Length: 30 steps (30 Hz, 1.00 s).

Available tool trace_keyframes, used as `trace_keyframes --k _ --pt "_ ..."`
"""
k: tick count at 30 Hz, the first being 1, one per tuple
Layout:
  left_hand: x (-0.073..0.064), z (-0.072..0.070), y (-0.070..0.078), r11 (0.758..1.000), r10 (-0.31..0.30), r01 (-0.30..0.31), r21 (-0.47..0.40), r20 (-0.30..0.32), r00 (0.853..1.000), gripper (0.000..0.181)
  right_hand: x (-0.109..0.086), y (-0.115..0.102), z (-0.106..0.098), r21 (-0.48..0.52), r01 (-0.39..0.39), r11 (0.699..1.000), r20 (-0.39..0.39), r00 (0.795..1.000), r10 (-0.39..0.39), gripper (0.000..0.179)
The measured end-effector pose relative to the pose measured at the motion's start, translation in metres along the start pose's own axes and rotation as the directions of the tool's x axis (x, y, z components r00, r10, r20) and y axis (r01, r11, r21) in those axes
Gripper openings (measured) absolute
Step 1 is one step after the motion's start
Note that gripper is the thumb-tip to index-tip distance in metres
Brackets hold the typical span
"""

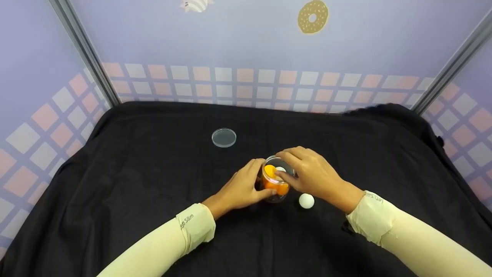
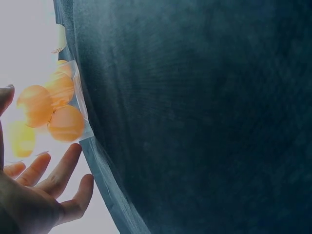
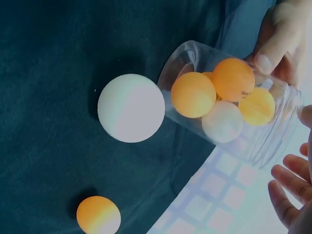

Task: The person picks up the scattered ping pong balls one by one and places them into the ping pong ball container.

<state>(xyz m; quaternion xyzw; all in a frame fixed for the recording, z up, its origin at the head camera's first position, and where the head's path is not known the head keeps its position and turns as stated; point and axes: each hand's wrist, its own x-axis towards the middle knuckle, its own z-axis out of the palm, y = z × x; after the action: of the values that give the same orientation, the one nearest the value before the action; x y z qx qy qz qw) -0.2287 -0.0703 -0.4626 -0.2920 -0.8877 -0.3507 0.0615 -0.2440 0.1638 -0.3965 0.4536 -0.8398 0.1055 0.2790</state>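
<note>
A clear jar [image 1: 275, 198] stands on the black cloth, holding several orange and yellow balls and a white ball [image 3: 223, 122]. My left hand [image 1: 242, 188] grips its side, thumb in front and fingers behind. At the jar's mouth is my right hand [image 1: 311, 173]; its thumb lies over the opening near a yellow ball [image 1: 270, 171]. In the right wrist view, the right hand's fingers [image 3: 291, 183] are spread beside the rim, with no ball between them. Another white ball [image 1: 306, 201] rests on the cloth just right of the jar.
A clear round lid [image 1: 224, 137] lies on the black cloth [image 1: 153, 161] behind the jar. An orange ball [image 3: 97, 214] sits on the cloth in the right wrist view. Patterned walls [image 1: 246, 50] border the back and sides.
</note>
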Motion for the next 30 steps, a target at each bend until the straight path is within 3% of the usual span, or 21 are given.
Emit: trace_keyframes --k 9,16,30 --pt "-0.001 0.000 0.000 1.000 -0.021 0.021 -0.010 -0.007 1.000 0.076 -0.019 0.020 -0.007 -0.025 -0.084 0.996 -0.028 0.996 0.084 0.031" --pt "0.000 0.000 0.001 0.999 -0.035 0.035 -0.024 0.011 0.999 0.076 -0.045 0.037 -0.004 -0.036 -0.152 0.988 0.012 0.988 0.153 0.033" --pt "0.000 0.001 0.000 0.999 -0.029 0.030 -0.032 0.010 1.000 0.074 -0.086 0.058 0.013 -0.103 -0.187 0.977 0.109 0.974 0.198 0.034"
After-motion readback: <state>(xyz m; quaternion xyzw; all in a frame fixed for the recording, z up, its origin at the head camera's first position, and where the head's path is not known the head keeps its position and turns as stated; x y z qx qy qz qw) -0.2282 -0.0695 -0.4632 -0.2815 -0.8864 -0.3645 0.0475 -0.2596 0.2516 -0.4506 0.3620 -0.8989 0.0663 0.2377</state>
